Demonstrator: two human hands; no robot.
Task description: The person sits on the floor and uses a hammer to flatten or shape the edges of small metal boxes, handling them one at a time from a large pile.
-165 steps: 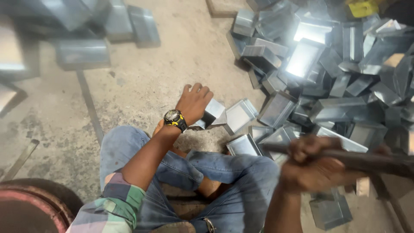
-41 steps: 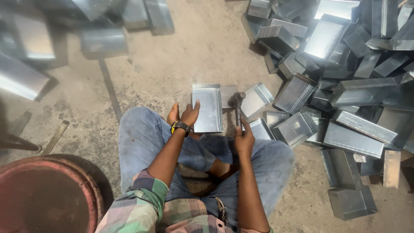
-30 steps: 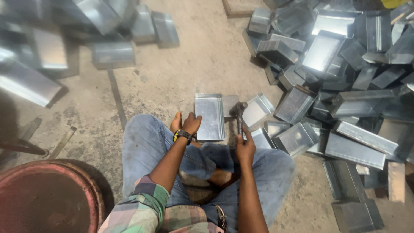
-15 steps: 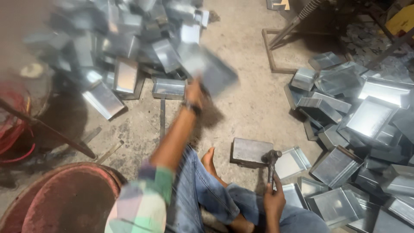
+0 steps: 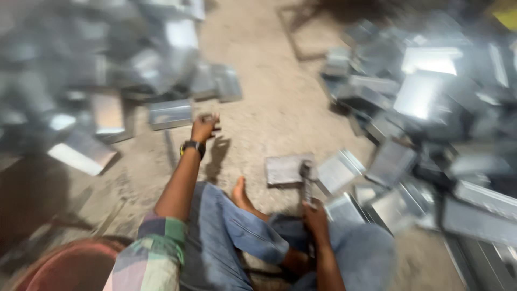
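Note:
The view is blurred by motion. My left hand (image 5: 203, 128), with a wristwatch, is stretched out over the floor towards the left heap of metal trays (image 5: 107, 81); its fingers are spread and it holds nothing. My right hand (image 5: 315, 215) rests by my knee and grips the handle of a hammer (image 5: 307, 180). The hammer's head lies beside a flat grey metal block (image 5: 285, 170) on the floor in front of my bare foot (image 5: 240, 195).
A large heap of shiny metal trays (image 5: 431, 118) fills the right side, its nearest trays touching my right leg. A rusty red drum (image 5: 75, 269) stands at the bottom left. A metal frame (image 5: 301, 32) lies at the back.
My left hand lifted a tray from the block, swung it left and released it onto the left heap. The right hand has kept hold of the hammer.

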